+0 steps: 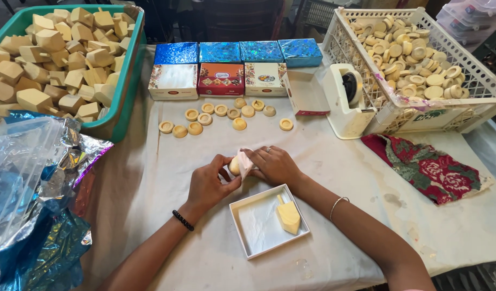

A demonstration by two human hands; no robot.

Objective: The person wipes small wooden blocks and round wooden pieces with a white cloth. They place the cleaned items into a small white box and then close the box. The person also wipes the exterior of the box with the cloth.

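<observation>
Just above the open white box (253, 229), the left hand (207, 183) and right hand (275, 164) both pinch a small wooden disc (235, 165) half-wrapped in white paper (244, 163); inside the box lies a wooden spinning top (288, 214); beyond it, loose wooden rings (221, 116) dot the table (151, 178).

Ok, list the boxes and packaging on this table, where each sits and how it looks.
Four shiny blue boxes: back row, flat, glittery lids.
Three patterned boxes: row in front of those; white, red, cream.
Open flap box: right of that row, white inside, red edge.
Open white box: near the hands, square, holds a wooden spinning top.
Foil sheets: left edge, crumpled, silver and blue.
</observation>
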